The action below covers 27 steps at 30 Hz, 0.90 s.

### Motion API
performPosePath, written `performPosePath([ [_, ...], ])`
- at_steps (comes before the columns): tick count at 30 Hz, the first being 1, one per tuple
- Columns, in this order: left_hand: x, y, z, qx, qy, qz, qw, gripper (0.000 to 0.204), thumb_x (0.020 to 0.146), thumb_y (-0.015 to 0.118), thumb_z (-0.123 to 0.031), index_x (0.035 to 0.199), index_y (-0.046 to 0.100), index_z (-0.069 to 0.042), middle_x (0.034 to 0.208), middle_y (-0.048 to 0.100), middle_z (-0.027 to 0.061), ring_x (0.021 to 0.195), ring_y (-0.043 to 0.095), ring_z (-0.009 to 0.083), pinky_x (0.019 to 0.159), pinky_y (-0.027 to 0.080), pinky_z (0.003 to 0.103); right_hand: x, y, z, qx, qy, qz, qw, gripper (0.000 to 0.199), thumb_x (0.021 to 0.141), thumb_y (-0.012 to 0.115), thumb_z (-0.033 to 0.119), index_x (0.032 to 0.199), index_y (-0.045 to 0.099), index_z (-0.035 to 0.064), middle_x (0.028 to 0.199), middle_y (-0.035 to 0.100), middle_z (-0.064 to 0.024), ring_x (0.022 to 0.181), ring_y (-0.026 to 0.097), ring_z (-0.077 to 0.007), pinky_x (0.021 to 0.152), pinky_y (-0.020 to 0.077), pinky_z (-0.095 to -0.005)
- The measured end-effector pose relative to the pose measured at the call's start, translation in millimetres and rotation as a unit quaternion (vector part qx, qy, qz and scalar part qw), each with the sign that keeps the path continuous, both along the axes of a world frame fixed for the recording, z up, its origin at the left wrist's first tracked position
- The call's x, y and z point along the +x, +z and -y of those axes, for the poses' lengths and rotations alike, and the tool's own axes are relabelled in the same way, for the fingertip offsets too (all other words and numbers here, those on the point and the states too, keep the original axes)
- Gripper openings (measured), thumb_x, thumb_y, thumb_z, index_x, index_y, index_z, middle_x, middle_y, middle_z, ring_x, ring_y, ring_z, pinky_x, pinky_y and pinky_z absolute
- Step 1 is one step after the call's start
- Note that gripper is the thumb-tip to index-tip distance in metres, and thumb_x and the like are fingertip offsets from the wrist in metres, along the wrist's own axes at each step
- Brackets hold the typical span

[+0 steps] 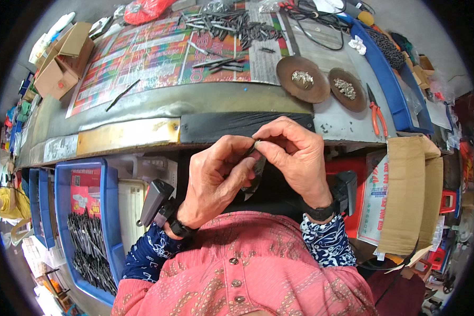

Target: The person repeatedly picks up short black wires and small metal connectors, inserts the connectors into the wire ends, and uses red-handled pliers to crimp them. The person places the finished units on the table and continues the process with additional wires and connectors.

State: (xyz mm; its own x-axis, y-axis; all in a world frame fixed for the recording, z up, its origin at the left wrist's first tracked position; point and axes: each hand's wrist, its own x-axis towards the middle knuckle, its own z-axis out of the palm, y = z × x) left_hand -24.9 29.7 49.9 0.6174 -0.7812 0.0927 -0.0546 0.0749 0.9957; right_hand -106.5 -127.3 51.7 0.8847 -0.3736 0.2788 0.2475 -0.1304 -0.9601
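Workbench [142, 100] edge behind hands (both pinching) dark tool [255, 171].

Two hands, left [213, 176] and right [295, 155], at center. Two round rusty-brown metal dishes [302, 79] at 1 o'clock on the tabletop [142, 100]. One pair of red-handled pliers [375, 110] at 2. Three brown cardboard boxes [63, 60] at 10. Two blue plastic bins [84, 231] at 8. Dark metal pieces at 12: too many to count.
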Motion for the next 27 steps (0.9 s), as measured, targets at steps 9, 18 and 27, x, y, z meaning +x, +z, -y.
performPosePath([
  [9,5,1,17,-0.002,0.065,0.105,0.992,0.009,0.087,0.065,0.001,0.096,0.064,0.002,0.074,0.060,0.0007,0.064,0.051,0.0032,0.057,0.043,0.020,-4,4,7,-0.094,-0.036,-0.030,0.994,0.011,0.085,0.067,0.000,0.096,0.064,-0.0012,0.088,0.063,-0.0032,0.079,0.059,-0.0087,0.071,0.0484,-0.0224],
  [18,15,-2,15,0.012,0.056,0.051,0.997,0.011,0.092,0.065,-0.008,0.097,0.064,0.001,0.071,0.058,-0.0023,0.059,0.046,0.0010,0.052,0.036,0.017,-16,17,54,-0.256,-0.186,-0.057,0.947,0.008,0.084,0.067,0.003,0.089,0.064,-0.0023,0.077,0.059,-0.0051,0.064,0.052,-0.0101,0.057,0.0418,-0.0238],
  [27,16,3,14,0.031,0.058,0.054,0.996,0.008,0.093,0.060,-0.004,0.099,0.063,0.002,0.069,0.061,0.0014,0.054,0.050,0.0030,0.049,0.039,0.018,-5,7,91,-0.463,-0.253,-0.055,0.848,0.013,0.083,0.067,0.009,0.092,0.065,0.0000,0.089,0.063,-0.0102,0.087,0.058,-0.0253,0.079,0.0453,-0.0347],
])
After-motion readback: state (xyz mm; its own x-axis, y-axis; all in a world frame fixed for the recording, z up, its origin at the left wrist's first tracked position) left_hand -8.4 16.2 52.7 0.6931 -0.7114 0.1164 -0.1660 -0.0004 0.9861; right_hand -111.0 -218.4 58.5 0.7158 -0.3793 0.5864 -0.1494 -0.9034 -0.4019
